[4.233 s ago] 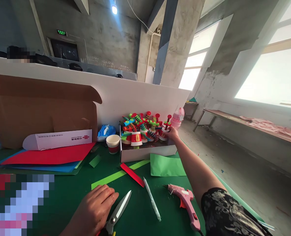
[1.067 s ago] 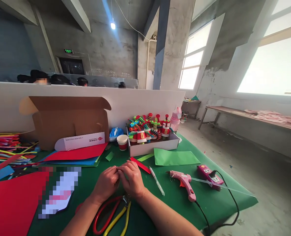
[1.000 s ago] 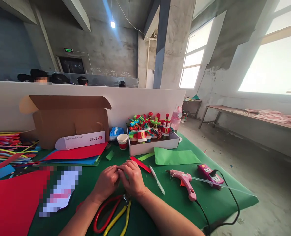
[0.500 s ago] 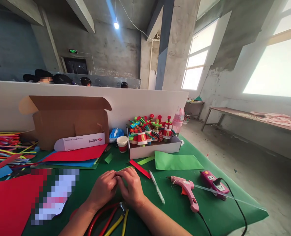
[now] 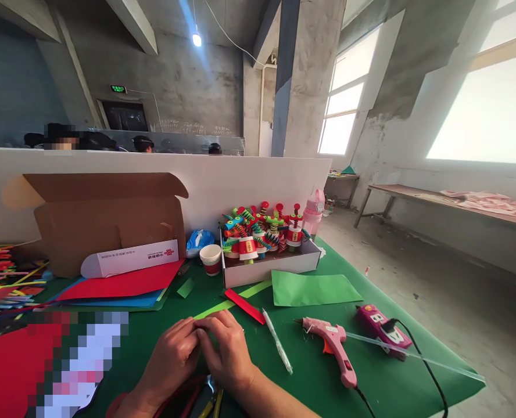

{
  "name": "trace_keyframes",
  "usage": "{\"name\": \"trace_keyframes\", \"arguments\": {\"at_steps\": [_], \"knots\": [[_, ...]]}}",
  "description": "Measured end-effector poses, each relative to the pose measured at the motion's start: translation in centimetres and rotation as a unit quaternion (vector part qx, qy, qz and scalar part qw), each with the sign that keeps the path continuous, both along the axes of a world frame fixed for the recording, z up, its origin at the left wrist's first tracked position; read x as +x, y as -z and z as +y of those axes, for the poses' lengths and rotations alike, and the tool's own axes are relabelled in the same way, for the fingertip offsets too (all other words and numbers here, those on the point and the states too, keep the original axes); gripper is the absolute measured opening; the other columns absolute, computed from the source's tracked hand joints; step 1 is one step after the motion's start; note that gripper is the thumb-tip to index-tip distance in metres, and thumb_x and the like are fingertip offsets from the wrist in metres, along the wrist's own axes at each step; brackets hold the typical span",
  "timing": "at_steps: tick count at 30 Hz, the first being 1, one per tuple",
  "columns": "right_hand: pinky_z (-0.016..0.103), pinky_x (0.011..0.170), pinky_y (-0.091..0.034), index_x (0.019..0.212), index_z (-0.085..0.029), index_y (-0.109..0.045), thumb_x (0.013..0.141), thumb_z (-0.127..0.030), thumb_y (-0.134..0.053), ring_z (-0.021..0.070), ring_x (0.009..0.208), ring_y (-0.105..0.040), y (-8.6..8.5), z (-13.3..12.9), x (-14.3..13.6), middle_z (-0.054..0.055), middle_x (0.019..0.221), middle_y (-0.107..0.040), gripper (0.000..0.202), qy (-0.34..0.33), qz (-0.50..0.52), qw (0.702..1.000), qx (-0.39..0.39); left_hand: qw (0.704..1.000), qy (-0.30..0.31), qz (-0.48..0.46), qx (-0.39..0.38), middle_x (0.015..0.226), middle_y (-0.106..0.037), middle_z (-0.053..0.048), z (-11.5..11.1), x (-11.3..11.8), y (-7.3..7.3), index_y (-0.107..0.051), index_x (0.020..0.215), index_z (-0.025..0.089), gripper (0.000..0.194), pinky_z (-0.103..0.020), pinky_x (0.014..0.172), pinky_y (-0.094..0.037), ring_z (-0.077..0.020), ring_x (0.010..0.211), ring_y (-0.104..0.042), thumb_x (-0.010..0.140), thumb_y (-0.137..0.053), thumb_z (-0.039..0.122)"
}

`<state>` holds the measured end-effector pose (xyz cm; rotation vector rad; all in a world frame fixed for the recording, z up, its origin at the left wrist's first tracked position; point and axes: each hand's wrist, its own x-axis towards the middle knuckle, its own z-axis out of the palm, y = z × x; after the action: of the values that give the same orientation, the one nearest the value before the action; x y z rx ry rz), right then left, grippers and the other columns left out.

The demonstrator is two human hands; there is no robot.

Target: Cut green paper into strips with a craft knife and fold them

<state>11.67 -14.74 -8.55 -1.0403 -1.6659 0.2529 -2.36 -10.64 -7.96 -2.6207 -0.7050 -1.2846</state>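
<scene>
My left hand and my right hand meet at the fingertips above the green tabletop, both with curled fingers. Whatever they hold between them is hidden. Just beyond them lies a light green strip, its near end close to my fingers. A red strip and a white pen lie to the right of my right hand. Pliers with red and yellow handles lie partly hidden under my wrists.
A pink glue gun and purple power strip lie right. Behind stand a box of colourful figures, paper cups and a brown carton. Red paper and pipe cleaners are left. People's heads show beyond the partition.
The view has shifted slightly, so most things appear further left. My hands stay together and sit a little lower in the view; more of the light green strip shows.
</scene>
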Motion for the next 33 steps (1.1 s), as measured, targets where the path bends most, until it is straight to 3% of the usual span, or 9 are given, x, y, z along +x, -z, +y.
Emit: {"name": "trace_keyframes", "arguments": {"at_steps": [8,17,25,33], "knots": [[0.031,0.076,-0.055,0.107,-0.025,-0.069,0.096,-0.027,-0.051,0.0187,0.083,-0.066,-0.04,-0.25,0.02,0.005,0.09,-0.071,0.022,-0.002,0.01,1.0,0.001,1.0,-0.005,0.01,0.002,0.062,-0.061,0.0,-0.38,0.07,-0.72,-0.054,0.065,0.02,0.033,-0.024,0.055,-0.046,-0.0134,0.056,-0.056,0.093,-0.041,0.01],[0.03,0.076,-0.054,0.106,-0.025,-0.069,0.094,-0.025,-0.052,0.0188,0.084,-0.065,0.01,-0.21,-0.04,0.005,0.091,-0.072,0.02,0.0,0.012,1.0,-0.017,1.0,-0.01,0.008,0.002,0.066,-0.065,-0.002,-0.11,-0.19,-0.06,-0.061,0.07,0.02,0.033,-0.025,0.057,-0.051,-0.0138,0.058,-0.061,0.096,-0.042,0.015],[0.03,0.077,-0.054,0.105,-0.026,-0.069,0.093,-0.025,-0.054,0.0184,0.085,-0.066,-0.03,-0.29,-0.1,0.004,0.092,-0.072,0.019,0.0,0.023,0.999,-0.032,1.0,0.001,0.003,-0.002,0.059,-0.06,0.001,-0.45,0.08,-0.98,-0.054,0.065,0.021,0.035,-0.023,0.056,-0.05,-0.0122,0.054,-0.058,0.096,-0.041,0.015],[0.029,0.078,-0.053,0.105,-0.024,-0.07,0.092,-0.024,-0.056,0.0181,0.086,-0.066,0.06,-0.18,-0.15,0.004,0.091,-0.072,0.019,-0.004,0.025,0.999,-0.041,1.0,0.009,0.006,0.001,0.06,-0.061,0.001,-0.35,-0.07,-0.8,-0.053,0.065,0.021,0.034,-0.023,0.056,-0.048,-0.012,0.054,-0.058,0.097,-0.041,0.015]]}}
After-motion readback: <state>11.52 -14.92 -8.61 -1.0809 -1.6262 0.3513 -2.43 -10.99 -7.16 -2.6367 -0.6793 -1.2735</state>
